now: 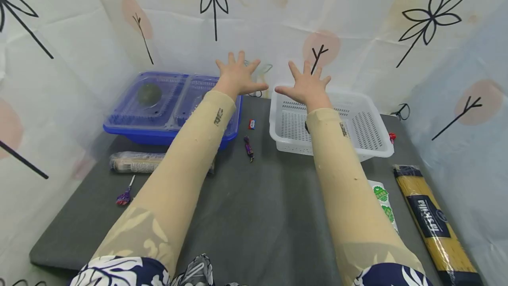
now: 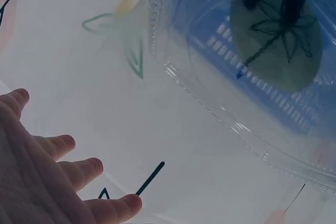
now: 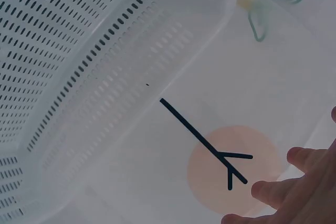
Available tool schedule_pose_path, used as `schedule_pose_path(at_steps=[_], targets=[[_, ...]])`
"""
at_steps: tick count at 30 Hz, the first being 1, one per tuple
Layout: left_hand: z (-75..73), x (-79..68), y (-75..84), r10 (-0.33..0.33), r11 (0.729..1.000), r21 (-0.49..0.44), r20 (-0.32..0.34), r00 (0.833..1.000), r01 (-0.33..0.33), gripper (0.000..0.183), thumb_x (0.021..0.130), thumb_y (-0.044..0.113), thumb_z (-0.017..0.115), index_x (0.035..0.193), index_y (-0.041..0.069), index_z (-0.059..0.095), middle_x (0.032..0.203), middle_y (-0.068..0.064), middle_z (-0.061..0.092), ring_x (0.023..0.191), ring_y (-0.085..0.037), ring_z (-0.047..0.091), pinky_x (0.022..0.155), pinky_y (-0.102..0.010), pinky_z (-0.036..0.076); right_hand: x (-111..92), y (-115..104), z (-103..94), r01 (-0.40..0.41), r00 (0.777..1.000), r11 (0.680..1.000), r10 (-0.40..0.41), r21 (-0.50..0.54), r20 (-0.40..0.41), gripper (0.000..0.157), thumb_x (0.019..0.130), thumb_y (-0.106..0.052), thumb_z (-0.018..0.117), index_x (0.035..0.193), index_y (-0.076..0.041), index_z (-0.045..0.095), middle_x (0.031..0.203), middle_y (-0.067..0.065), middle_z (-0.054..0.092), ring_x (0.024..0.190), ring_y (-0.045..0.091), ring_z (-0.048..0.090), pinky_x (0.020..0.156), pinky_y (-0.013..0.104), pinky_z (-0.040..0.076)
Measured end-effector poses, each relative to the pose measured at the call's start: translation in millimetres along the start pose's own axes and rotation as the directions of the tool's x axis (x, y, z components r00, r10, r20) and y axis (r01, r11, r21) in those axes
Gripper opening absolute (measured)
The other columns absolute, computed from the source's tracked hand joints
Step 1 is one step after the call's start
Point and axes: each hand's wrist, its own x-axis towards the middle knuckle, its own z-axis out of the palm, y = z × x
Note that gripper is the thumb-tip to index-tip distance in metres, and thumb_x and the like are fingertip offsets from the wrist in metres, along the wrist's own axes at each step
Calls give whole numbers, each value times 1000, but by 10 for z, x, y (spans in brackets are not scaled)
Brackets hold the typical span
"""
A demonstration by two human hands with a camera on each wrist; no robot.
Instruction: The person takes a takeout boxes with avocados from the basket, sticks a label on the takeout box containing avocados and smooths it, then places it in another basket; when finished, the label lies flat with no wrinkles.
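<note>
Both arms reach forward with fingers spread and nothing held. My left hand [image 1: 237, 76] is raised by the right end of a blue basket [image 1: 135, 135] topped with a clear plastic lid [image 1: 166, 100]. Under that lid shows a round dark green thing [image 1: 149, 95]. In the left wrist view, the left fingers [image 2: 81, 171] are spread before the white backdrop. Over the back left part of a white perforated basket [image 1: 369, 118] is my right hand [image 1: 307, 86]. The right wrist view has the right fingers [image 3: 275, 191] at its lower right corner, apart from the basket.
Between the baskets lie a small red-and-blue wrapped piece [image 1: 252, 124] and a purple wrapped candy [image 1: 248, 148]. A lollipop [image 1: 124, 195] and a clear-wrapped pack [image 1: 136, 162] lie at left. At right are a pasta pack [image 1: 432, 220] and a green-and-white sheet [image 1: 382, 197].
</note>
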Motion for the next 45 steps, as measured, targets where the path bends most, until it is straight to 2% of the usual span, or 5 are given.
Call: schedule_pose_path(at_steps=[14,22,36,42,45], targets=[[-77,-119,-133,-13,996,-83,12,1000,14,91,65,83,23,136,38,-8,144,-14,-11,128,-43,-5,90,-69,5,-45,-129,21,63,998,991,-64,117,4,88,70,-77,32,135,-38,-12,144,11,-11,126,47,-7,91,68,2],[19,-485,-147,79,983,-159,-98,992,-94,89,65,83,25,138,38,-1,145,-14,-4,128,-42,-2,92,-68,8,-263,-253,138,172,985,929,-159,328,-67,90,69,-75,37,136,-38,-9,146,6,-5,131,33,3,98,59,14],[400,-1557,-252,177,887,-339,-380,908,-315,79,75,68,40,139,31,12,142,-14,16,128,-33,20,92,-57,28,-884,-534,469,313,948,562,-231,765,-218,85,72,-66,48,138,-34,6,144,-1,12,129,27,19,98,51,25],[773,-1915,-352,85,746,-545,-493,866,-383,69,80,51,51,138,31,17,139,-4,26,124,-23,29,95,-46,31,-1098,-653,672,323,937,380,-255,867,-238,85,72,-60,55,138,-27,14,140,5,21,123,27,30,95,46,31],[997,-2029,-414,-33,606,-694,-510,859,-389,62,83,40,53,136,25,25,133,-7,34,119,-25,36,93,-45,33,-1172,-706,783,283,945,328,-254,901,-204,78,77,-47,59,138,-25,16,139,4,22,121,25,32,93,44,35]])
